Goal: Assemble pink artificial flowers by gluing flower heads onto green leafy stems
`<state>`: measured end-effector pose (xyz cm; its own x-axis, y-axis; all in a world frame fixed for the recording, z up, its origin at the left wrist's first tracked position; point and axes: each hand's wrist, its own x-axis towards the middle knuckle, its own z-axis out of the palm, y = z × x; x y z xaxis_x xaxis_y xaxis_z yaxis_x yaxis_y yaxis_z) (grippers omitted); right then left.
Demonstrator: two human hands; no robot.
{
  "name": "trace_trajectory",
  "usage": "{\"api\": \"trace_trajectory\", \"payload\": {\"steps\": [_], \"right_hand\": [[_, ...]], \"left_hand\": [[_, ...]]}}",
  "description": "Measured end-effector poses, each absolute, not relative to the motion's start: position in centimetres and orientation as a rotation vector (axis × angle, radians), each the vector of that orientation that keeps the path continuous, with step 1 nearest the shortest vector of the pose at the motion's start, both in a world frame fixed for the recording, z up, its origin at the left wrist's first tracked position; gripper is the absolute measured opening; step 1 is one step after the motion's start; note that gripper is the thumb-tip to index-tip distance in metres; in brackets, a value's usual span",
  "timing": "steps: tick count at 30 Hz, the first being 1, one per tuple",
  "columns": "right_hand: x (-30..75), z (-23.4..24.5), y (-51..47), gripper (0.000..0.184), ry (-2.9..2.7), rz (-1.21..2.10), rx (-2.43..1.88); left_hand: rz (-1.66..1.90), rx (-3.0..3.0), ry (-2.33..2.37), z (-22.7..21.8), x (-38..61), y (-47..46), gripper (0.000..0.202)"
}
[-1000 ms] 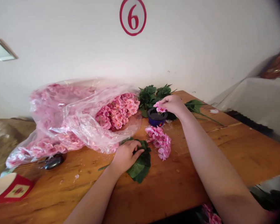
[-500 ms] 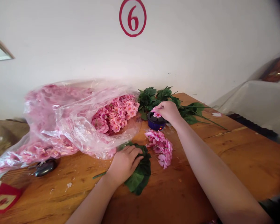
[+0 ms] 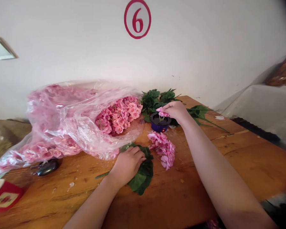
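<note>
My right hand [image 3: 175, 111] pinches a small pink artificial flower [image 3: 162, 112] by its petals. Its pale stem points down over a round blue pot [image 3: 159, 126] with dark contents and a small red light on the front. My left hand [image 3: 130, 162] is closed on a bunch of green artificial leaves [image 3: 143, 178] lying on the wooden table, its fingertips partly hidden among them. A short green stem [image 3: 102, 175] sticks out to the left, beside the wrist. Between the hands, in front of the pot, lies a cluster of pink flowers [image 3: 162, 149].
A clear plastic bag [image 3: 83, 127] full of pink flowers [image 3: 119, 116] spreads across the left. Green leaf sprays [image 3: 152, 100] lie behind the pot, against the wall. A black-handled object [image 3: 47, 167] and a red box [image 3: 6, 195] are on the table [image 3: 81, 194] at left.
My right hand has risen slightly, lifting the flower from the pot's opening so that its stem shows. My left hand stays on the leaves. The view has shifted slightly.
</note>
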<state>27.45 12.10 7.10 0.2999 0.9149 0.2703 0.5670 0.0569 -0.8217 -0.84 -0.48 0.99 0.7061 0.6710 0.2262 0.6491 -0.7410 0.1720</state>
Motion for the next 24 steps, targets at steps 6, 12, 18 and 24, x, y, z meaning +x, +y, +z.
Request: {"api": "trace_trajectory", "payload": {"steps": [6,12,18,24], "right_hand": [[26.8,7.2,11.9,0.028,-1.446,0.512,-1.655],[26.7,8.0,10.9,0.031,-1.352,0.585,-1.634],[25.5,10.3,9.5,0.029,-1.286,0.799,-1.332],[22.1,9.8,3.8,0.022,-1.198,1.059,-1.012]], "left_hand": [[0.394,2.866,1.109,1.1,-0.8,-0.6,0.028],[0.469,2.791,1.118,0.8,-0.8,-0.6,0.022],[0.576,2.685,1.128,0.3,-0.7,-0.3,0.020],[0.702,2.536,1.163,-0.4,-0.9,0.0,0.021]]}}
